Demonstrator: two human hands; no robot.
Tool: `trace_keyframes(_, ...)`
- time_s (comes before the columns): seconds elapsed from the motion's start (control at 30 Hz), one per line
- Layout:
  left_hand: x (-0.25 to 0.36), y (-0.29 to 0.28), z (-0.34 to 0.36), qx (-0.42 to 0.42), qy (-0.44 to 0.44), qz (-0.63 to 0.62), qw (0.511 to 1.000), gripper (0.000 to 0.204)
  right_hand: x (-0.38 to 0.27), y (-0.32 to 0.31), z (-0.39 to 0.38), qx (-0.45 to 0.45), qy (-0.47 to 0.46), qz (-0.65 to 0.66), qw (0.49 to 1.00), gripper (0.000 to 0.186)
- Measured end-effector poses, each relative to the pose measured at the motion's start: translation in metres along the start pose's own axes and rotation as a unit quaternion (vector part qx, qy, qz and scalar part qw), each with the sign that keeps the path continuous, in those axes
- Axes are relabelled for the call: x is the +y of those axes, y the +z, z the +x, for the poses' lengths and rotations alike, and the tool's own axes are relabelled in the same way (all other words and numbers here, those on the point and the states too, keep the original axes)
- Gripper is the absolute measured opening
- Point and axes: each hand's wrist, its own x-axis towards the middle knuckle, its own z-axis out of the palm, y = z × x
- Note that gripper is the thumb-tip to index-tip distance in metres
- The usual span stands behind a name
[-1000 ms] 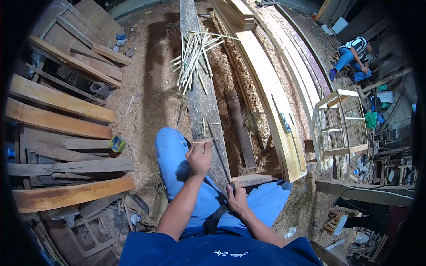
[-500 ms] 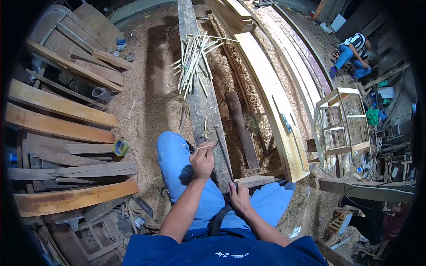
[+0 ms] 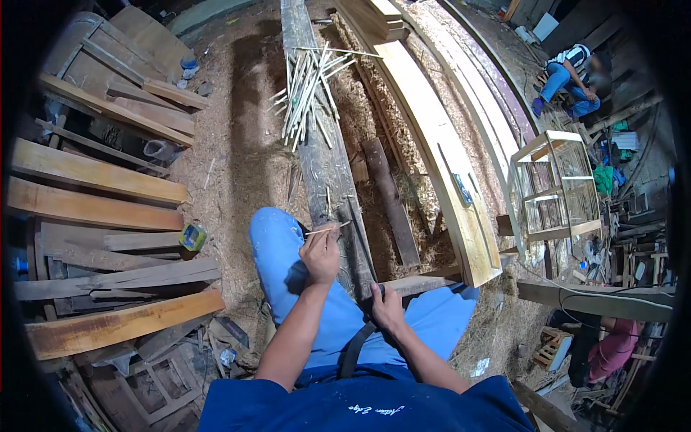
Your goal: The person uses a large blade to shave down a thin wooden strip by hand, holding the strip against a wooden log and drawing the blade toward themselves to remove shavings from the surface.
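Note:
My left hand (image 3: 319, 258) pinches a thin pale wooden stick (image 3: 312, 232) above the near end of a long worn plank (image 3: 325, 162). The stick lies crosswise, with both ends showing past my fingers. My right hand (image 3: 388, 308) is closed round the near end of a long, narrow, dark knife (image 3: 363, 241); its handle is hidden in my grip. The blade points away from me along the plank's right edge, just right of the stick's tip. Farther up the plank lies a loose heap of similar thin sticks (image 3: 308, 101). Small slivers lie near my left hand.
Pale thick boards (image 3: 432, 137) run along the right, with a blue-handled tool (image 3: 463, 191) on top. Beyond stands a slatted wooden frame (image 3: 558, 187). A person (image 3: 570, 79) sits at the far right. Timber (image 3: 108, 205) and a yellow-green tape measure (image 3: 192, 237) lie left.
My left hand has shifted slightly left, and the stick now sticks out farther on its left side. The knife stays almost in place. Pink cloth at the lower right shows more brightly.

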Motion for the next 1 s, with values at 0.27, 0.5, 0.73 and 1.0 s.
trace_keyframes(0.27,0.000,-0.004,0.002,0.006,-0.002,-0.001,1.000,0.004,-0.002,-0.001,0.009,-0.018,0.019,0.000,1.000,0.053)
trace_keyframes(0.5,-0.003,-0.004,0.007,0.013,-0.052,-0.017,0.998,0.007,-0.011,-0.009,0.012,0.004,0.047,-0.018,0.999,0.054)
trace_keyframes(0.73,0.001,-0.008,0.006,0.007,-0.022,-0.018,1.000,0.010,-0.050,-0.016,0.001,-0.053,-0.026,0.005,0.998,0.045)
trace_keyframes(1.0,0.000,-0.008,0.001,-0.018,0.011,-0.026,0.999,0.009,-0.015,-0.010,0.017,-0.034,0.058,-0.028,0.997,0.049)
